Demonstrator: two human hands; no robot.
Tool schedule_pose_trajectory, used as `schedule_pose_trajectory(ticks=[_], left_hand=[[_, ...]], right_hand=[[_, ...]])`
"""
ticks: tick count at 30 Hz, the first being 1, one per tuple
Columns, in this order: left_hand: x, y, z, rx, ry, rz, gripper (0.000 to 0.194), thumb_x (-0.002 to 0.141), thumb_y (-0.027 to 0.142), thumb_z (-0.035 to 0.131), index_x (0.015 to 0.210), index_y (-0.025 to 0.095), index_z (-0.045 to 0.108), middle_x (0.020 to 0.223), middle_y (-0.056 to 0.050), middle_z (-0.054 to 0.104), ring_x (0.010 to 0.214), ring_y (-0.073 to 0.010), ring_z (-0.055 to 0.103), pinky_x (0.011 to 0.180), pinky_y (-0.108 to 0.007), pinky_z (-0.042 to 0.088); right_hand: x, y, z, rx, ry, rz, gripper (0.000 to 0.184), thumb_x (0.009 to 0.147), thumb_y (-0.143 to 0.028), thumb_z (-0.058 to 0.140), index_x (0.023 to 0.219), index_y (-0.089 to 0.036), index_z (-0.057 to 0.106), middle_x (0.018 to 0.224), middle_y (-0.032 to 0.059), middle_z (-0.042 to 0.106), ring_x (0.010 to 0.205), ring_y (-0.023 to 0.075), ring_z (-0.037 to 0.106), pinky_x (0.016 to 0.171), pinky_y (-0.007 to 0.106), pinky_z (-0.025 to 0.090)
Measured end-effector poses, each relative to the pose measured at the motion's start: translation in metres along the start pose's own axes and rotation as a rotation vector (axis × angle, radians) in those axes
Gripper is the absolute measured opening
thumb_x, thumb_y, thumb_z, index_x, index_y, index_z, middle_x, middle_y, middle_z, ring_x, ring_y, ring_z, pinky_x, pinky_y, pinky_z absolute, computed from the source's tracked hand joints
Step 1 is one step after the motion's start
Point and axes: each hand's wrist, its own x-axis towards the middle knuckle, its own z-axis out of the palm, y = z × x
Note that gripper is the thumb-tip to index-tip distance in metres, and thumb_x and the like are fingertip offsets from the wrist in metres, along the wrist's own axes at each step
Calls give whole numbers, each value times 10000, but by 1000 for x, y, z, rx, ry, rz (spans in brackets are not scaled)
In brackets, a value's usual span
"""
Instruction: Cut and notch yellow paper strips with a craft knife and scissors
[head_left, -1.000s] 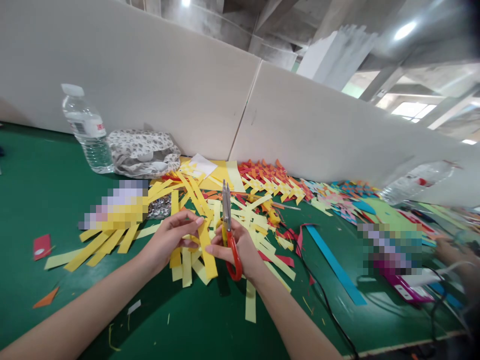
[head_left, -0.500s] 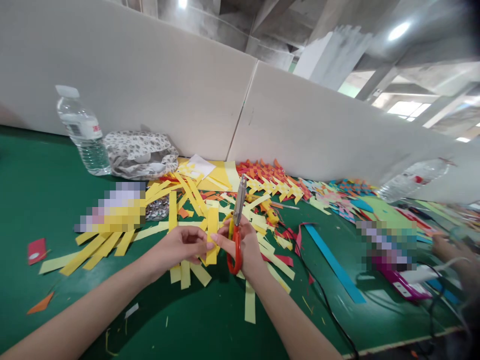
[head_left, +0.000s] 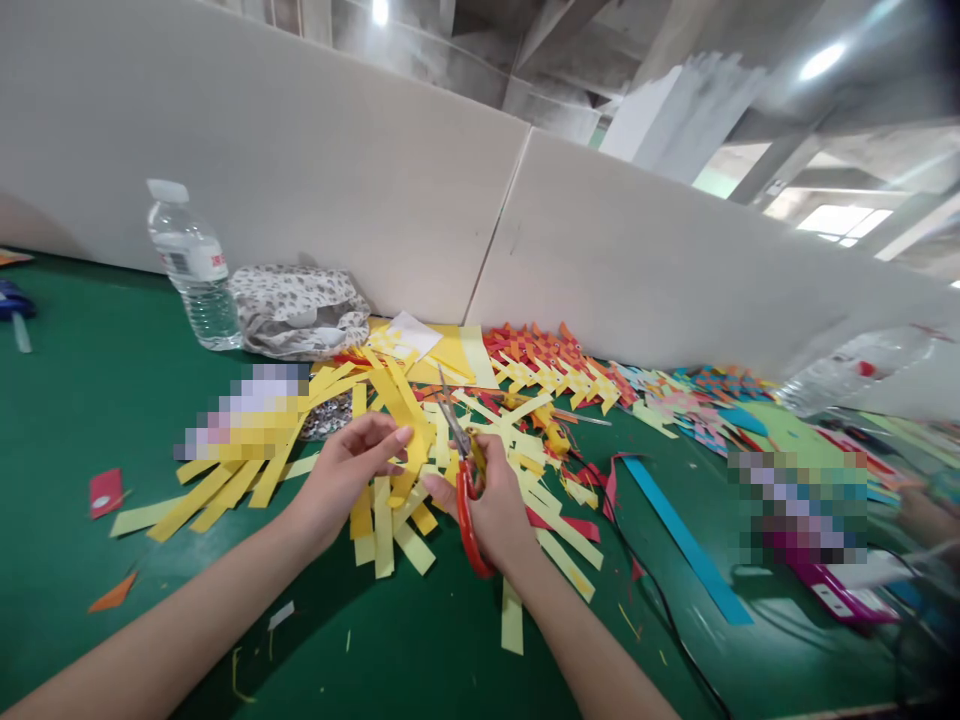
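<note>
Between thumb and fingers of my left hand [head_left: 346,472] is a yellow paper strip [head_left: 418,447], bent into a curve. My right hand [head_left: 501,505] is closed around scissors [head_left: 466,510] with red and yellow handles. Their blades are slightly parted and point up and away, just right of the strip, without visibly cutting it. The right thumb lies near the strip's lower end; whether it touches is unclear. Beneath both hands, a loose heap of pale yellow strips [head_left: 384,530] covers the green table [head_left: 390,660]. Darker yellow strips [head_left: 225,490] fan out on the left.
A water bottle [head_left: 196,275] and a patterned bag [head_left: 300,305] stand by the white partition [head_left: 337,150]. Woven paper pieces [head_left: 536,350] lie at the back. Rightward are a blue strip [head_left: 686,540], a black cable [head_left: 652,580] and another person's hand [head_left: 930,515].
The scissors have swung from leaning right to leaning left, and their blades have parted. The flat strip, earlier pinched by both hands, is now curved in my left hand.
</note>
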Motion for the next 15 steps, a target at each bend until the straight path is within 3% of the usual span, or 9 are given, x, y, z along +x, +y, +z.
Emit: schedule_pose_trajectory(ticks=[4, 8, 15], left_hand=[[-1, 2, 3, -15, 71, 28, 206, 692, 354, 709, 736, 205, 573, 674, 62, 550, 645, -91, 557, 603, -199, 488], [-2, 2, 5, 7, 86, 59, 203, 699, 354, 703, 735, 196, 581, 645, 59, 570, 599, -88, 561, 560, -193, 470], [-1, -3, 4, -12, 65, 46, 193, 703, 341, 702, 739, 197, 578, 625, 61, 570, 586, -80, 559, 540, -177, 450]], right_hand=[[-1, 1, 3, -272, -45, -2, 583, 528, -340, 783, 1011, -256, 469, 771, -3, 555, 667, 197, 522, 572, 294, 358], [-2, -2, 4, -426, -110, -23, 566, 587, -420, 723, 1044, -244, 440, 874, 28, 565, 777, 230, 556, 624, 315, 391], [-3, -4, 3, -478, -133, -39, 501, 629, -435, 676, 1013, -244, 417, 874, 31, 589, 767, 229, 571, 589, 302, 406]])
